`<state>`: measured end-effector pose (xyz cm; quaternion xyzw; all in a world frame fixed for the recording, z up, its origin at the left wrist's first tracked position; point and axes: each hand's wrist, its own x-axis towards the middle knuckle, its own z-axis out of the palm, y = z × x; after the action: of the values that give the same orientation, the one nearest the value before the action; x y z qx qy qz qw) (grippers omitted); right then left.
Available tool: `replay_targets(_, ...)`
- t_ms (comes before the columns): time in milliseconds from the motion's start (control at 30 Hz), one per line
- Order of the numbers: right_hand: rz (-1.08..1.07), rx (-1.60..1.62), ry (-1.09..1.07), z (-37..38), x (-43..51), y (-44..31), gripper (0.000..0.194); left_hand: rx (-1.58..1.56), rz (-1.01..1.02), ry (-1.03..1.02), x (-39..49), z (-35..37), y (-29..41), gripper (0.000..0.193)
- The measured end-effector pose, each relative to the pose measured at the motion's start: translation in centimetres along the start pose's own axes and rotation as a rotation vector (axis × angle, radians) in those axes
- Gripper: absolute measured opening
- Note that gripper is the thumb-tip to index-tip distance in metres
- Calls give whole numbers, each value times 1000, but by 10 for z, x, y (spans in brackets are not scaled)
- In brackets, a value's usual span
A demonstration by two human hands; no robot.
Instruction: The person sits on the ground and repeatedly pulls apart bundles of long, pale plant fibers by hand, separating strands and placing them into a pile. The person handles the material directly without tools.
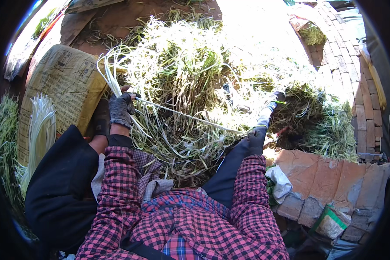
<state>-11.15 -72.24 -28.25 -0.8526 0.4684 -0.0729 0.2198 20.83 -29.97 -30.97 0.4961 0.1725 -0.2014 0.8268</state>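
Observation:
My left hand [122, 105], in a grey work glove with bare fingertips, is closed around a bunch of pale plant stalks [112, 76] whose looped ends rise above it. A long thin pale strand [188, 116] stretches taut from there down to my right hand [256, 135]. That hand, in a dark glove, is closed on the strand's far end beside my right leg. Beneath and beyond the strand spreads a large heap of loose green and pale leafy stalks [182, 65]. The fingers of the right glove are partly hidden.
At left lie a yellow printed sack [61, 84], an upright bundle of white stalks [42, 120] and more greenery [5, 139]. Right of me are a brick ledge [325, 175], a white cloth or bag [279, 183], a green-and-white container [333, 222] and a further pile of greens [334, 130].

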Motion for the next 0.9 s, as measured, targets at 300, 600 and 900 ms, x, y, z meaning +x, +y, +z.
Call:
replay_targets(300,82,-310,116,1,16,49,18,-125,111,-64,-14,10,67,40)
replay_targets(600,-603,640,-637,70,-117,-237,59,49,40,-271,-56,74,51,35)
replay_targets(900,-105,1137,-737,89,-140,-231,21,44,7,-235,-43,48,62,34)
